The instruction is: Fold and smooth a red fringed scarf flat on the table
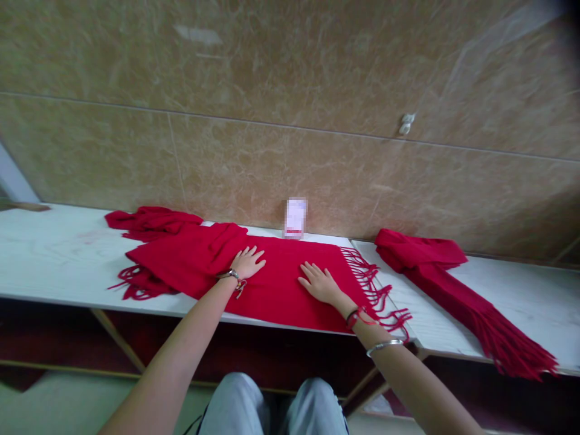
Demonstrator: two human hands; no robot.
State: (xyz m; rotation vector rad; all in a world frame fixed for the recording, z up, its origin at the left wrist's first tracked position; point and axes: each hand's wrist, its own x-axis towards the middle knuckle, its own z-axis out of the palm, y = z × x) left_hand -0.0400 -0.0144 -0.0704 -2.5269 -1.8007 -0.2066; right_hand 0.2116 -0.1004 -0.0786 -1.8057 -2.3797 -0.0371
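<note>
Head view: red scarf (pixel 290 290) lay on the white worktop (pixel 54 254), approx. half spread flat, fringe to the R, L part bunched. L hand (pixel 247 263) & R hand (pixel 319 284) rested on it palm-down, fingers wide, gripping nothing. 2nd scarf (pixel 441 290), far R, lay narrow, folded over at top. Pale item (pixel 295 217) by the wall (pixel 235 163): blurred, txt/brand unreadable.

Soft, matt cloth is seen in the red scarf (pixel 290 284) at the bench's front edge, with stringy fringe (pixel 369 278). Pale, wood-grained boards are shown on the bench (pixel 67 260); glossy, marbled tiles (pixel 254 157) are set along its back edge.
</note>
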